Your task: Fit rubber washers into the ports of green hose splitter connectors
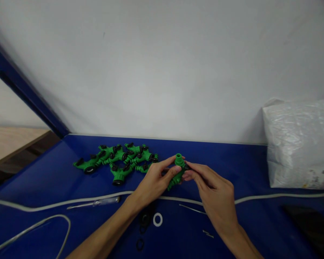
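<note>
Above the blue table, my left hand (159,176) is closed around a green Y-shaped hose splitter (179,160), one tubular end pointing up. The fingers of my right hand (210,183) pinch a small black part, seemingly the valve lever (187,167), on the splitter's right side; my fingertips partly hide it. To the left lie several more green hose splitters with black levers, the nearest one (120,173) resting with its wide black-rimmed collar toward me. A white ring washer (157,219) lies below my hands, next to black rubber rings (140,244).
A screwdriver (97,203) with a clear handle lies at the left. A pale cable (259,197) crosses the table beneath my arms. Small metal pieces (208,234) and a thin metal pick (191,209) lie near my right hand. A plastic-wrapped package (299,147) stands at the right against the wall.
</note>
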Available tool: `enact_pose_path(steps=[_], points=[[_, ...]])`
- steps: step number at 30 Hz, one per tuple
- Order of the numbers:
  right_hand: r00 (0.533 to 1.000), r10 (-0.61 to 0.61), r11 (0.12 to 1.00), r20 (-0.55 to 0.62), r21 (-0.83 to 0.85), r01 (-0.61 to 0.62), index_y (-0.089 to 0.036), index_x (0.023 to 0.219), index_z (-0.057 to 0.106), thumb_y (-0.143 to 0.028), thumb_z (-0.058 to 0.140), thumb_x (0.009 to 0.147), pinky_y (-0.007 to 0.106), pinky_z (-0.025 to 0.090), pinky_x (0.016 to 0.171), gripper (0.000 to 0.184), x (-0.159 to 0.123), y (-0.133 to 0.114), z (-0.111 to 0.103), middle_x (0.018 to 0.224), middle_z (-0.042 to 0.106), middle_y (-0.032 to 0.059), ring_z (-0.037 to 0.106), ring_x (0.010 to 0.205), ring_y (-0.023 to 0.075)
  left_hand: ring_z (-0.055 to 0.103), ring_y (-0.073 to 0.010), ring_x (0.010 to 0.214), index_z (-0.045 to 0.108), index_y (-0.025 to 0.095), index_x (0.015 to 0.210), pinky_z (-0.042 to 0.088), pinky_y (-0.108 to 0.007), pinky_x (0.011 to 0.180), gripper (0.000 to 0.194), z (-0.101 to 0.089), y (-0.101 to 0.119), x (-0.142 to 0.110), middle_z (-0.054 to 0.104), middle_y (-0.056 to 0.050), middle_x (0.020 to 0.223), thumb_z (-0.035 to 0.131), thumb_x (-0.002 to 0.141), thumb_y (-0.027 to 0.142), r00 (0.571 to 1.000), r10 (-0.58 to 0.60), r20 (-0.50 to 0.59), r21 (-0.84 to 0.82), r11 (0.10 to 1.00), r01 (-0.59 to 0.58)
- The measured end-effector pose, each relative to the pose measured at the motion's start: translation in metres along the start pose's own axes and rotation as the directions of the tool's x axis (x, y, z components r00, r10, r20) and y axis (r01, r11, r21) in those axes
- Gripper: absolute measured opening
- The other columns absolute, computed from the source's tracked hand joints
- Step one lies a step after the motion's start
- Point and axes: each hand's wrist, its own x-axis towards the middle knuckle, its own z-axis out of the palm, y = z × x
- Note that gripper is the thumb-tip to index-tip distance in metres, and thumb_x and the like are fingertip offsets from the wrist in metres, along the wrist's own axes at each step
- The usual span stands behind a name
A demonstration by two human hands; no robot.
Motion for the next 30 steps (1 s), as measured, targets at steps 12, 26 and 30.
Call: enact_pose_path(steps=[12, 26, 30], points=[[1.000, -0.009, 0.992, -0.003, -0.128, 0.009, -0.021, 0.084, 0.069, -0.019, 0.067, 0.094, 0.020, 0.052, 0.065, 0.010, 0.0006, 0.0001, 0.0008, 0.075, 0.067, -0.0033, 0.064, 0.065, 0.0102, 0.069, -0.0214, 0.086, 0.065, 0.015, 0.128, 0.054, -0.028, 0.078, 0.047, 0.0020, 0.0037, -0.0018, 0.073, -0.007, 0.104, 0.052, 0.098, 0.048, 0.999, 0.039, 0.017, 0.039, 0.998, -0.039], [0.960, -0.265, 0.924, 0.084, -0.263, 0.278, -0.015, 0.111, 0.071, -0.002, 0.059, 0.094, 0.020, 0.058, 0.089, 0.025, -0.0007, 0.0006, -0.0026, 0.102, 0.071, 0.0062, 0.072, 0.090, 0.0128, 0.068, -0.0195, 0.079, 0.060, 0.016, 0.135, 0.053, -0.027, 0.072, 0.050, 0.0032, 0.0049, -0.0040, 0.074, -0.005, 0.095, 0.046, 0.100, 0.048, 1.000, 0.012, 0.021, 0.148, 0.989, -0.015], [0.967, -0.245, 0.932, 0.074, -0.257, 0.256, -0.016, 0.109, 0.071, -0.004, 0.062, 0.093, 0.021, 0.060, 0.088, 0.022, -0.0012, -0.0012, -0.0021, 0.099, 0.071, 0.0053, 0.072, 0.087, 0.0133, 0.069, -0.0192, 0.077, 0.063, 0.016, 0.130, 0.053, -0.027, 0.071, 0.046, 0.0042, 0.0064, -0.0050, 0.074, -0.006, 0.097, 0.045, 0.101, 0.046, 0.999, 0.037, 0.006, 0.184, 0.982, -0.037]])
